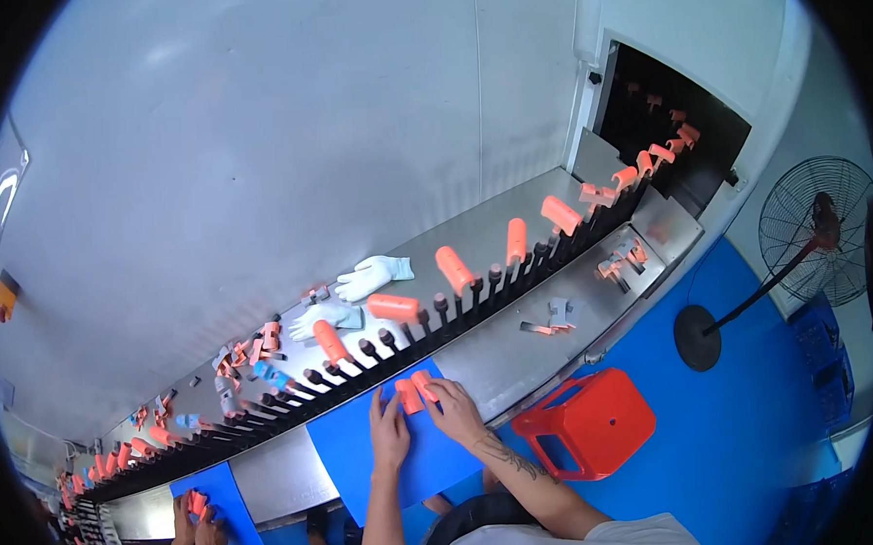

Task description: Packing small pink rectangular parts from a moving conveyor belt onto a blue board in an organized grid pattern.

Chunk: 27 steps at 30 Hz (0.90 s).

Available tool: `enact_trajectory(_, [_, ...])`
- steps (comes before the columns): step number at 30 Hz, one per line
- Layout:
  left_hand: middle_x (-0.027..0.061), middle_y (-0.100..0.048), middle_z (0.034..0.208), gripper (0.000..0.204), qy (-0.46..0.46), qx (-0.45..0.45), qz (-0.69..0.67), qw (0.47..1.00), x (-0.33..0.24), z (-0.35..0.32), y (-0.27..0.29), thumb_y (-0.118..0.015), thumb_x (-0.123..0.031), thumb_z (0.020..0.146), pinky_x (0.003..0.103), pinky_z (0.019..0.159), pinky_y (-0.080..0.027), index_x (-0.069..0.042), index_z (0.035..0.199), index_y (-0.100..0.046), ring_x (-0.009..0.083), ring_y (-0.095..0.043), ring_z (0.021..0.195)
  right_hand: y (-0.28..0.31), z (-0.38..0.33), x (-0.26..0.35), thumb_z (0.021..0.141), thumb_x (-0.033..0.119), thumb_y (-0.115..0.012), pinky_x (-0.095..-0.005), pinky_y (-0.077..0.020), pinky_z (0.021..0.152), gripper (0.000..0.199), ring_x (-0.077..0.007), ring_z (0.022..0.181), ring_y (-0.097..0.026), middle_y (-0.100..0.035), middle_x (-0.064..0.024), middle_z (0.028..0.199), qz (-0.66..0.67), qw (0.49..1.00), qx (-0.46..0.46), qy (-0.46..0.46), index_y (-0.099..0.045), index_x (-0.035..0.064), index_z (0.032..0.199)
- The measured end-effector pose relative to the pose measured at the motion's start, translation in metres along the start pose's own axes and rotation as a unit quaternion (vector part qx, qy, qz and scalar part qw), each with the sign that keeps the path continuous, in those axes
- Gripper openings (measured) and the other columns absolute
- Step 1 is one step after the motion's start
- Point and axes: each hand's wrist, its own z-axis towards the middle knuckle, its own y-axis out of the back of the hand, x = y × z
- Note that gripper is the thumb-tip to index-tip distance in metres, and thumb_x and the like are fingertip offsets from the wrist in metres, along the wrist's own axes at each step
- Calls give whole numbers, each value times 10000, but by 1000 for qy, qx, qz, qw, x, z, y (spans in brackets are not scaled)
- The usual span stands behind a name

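Observation:
Over a blue mat [342, 447] on the metal ledge, my hands are close together around two small orange curved pieces. My right hand [454, 410] grips one orange curved piece [423, 384] between thumb and fingers. Just left of it is another orange curved piece [409, 397]. Beside that one, my left hand [390, 432] has its thumb and fingers apart, the thumb close to the piece's edge. Whether the thumb touches it I cannot tell.
A line of black posts [441, 308] carrying orange pieces runs past the ledge into a dark opening [678, 116]. White gloves [373, 275] lie behind it. A co-worker's hands [196, 529] work at another blue mat. A red stool [604, 426] and a fan [814, 227] stand at right.

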Motion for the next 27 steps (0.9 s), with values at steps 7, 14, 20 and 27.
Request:
enact_trajectory(7, [207,-552,1336,540,91,-35,-77,992,-7,23,-30,-712,-67,852,360,897,-536,21,1349,-520,312,-633,1072,1,22,-20,884,186,-685,-435,-467,986,407,-363,1133,-569,-607,-165,1245,44,999,24,-9,-601,2,1238])
enact_trajectory(14, [263,-555,1313,699,114,-30,-130,985,2,9,-20,-756,-103,803,417,971,-487,57,1405,-440,367,-589,1150,-10,2,1,888,246,-697,-444,-442,1017,505,-372,1177,-531,-569,-190,1288,26,1000,4,-1,-551,-17,1295])
enact_trajectory(20, [280,-434,1446,716,97,-41,-26,994,-1,-29,19,-712,-204,853,452,1117,-345,54,1441,-394,436,-441,1327,-5,-14,5,880,205,-699,-436,-444,1021,489,-380,1183,-532,-568,-193,1259,34,994,-102,-16,-546,-18,1288])
enact_trajectory(27, [240,-373,1521,665,135,8,208,969,15,-78,36,-645,-371,892,604,1168,-143,-5,1419,-469,448,-265,1442,-6,-54,23,858,11,-608,-413,-491,937,281,-367,1086,-584,-602,-168,1141,54,997,-53,-27,-626,11,1139])
